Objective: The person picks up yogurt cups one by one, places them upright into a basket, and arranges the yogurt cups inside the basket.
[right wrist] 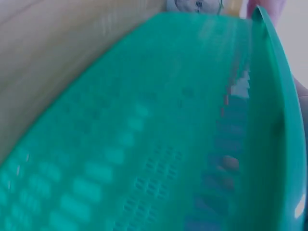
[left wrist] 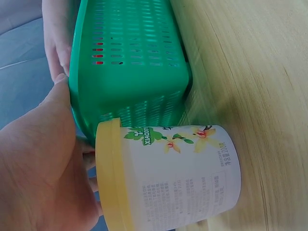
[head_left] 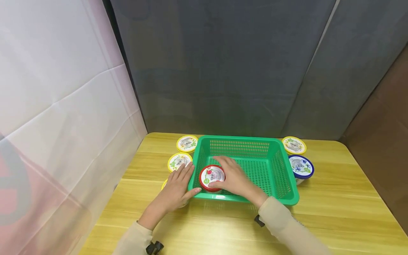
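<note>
A green plastic basket [head_left: 282, 191] stands on the table, with a red-lidded tub [head_left: 210, 176] at its left end. My right hand [head_left: 235, 179] reaches over the near rim and grips that tub, fingers and thumb curved at the lid's right side. On the left, my left hand [head_left: 178, 189] lies along the basket's left rim with its fingers straight and thumb at the near corner. Below it, a yellow-lidded tub [left wrist: 183, 173] stands close to the basket wall in the left wrist view. The right wrist view shows mostly blurred basket wall [right wrist: 144, 96].
More yellow-lidded tubs [head_left: 187, 143] stand along the basket's left side. Right of the basket are a yellow-lidded tub [head_left: 294, 145] and a blue-lidded tub [head_left: 301, 166]. A dark grey fabric wall [head_left: 216, 71] rises behind the wooden table [head_left: 338, 198].
</note>
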A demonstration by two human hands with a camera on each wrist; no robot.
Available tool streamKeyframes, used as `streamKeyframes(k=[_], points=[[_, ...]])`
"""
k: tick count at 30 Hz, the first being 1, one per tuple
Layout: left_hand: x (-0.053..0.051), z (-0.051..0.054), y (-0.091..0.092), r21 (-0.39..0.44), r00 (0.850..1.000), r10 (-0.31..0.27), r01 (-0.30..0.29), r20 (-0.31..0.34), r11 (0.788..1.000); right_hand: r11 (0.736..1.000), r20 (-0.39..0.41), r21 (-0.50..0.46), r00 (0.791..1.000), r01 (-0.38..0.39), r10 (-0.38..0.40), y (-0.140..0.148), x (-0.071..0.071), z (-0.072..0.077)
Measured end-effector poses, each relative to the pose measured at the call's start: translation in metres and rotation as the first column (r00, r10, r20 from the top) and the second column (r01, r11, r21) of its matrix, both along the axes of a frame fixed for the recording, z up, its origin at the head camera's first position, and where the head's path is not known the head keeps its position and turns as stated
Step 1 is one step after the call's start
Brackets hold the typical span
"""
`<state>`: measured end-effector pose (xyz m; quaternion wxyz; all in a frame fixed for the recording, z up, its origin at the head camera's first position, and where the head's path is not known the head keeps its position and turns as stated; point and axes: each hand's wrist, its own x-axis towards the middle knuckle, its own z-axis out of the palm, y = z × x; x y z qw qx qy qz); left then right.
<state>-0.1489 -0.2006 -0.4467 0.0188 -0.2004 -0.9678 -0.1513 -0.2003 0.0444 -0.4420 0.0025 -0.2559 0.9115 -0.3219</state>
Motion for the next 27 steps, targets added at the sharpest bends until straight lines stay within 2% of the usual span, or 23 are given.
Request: streamKeyframes(k=[6, 14, 20, 27], points=[[0.000, 0.000, -0.001, 0.009, 1.000, 0.013, -0.013, 0.000, 1.000, 0.999, -0.031, 0.009, 0.998, 0.052, -0.052, 0.033, -0.003, 0.014], [-0.001, 0.000, -0.002, 0.017, 1.000, 0.006, -0.005, -0.013, 1.000, 0.990, -0.098, 0.037, 0.987, 0.135, -0.131, 0.094, -0.004, 0.021], [0.000, 0.000, -0.004, 0.020, 1.000, 0.014, -0.014, -0.015, 1.000, 0.977, -0.123, 0.021, 0.970, 0.214, -0.210, 0.144, -0.006, 0.019], [0.001, 0.000, -0.005, 0.029, 0.999, 0.023, -0.022, -0.023, 0.999, 0.950, -0.144, -0.006, 0.940, 0.311, -0.308, 0.198, -0.012, 0.009]])
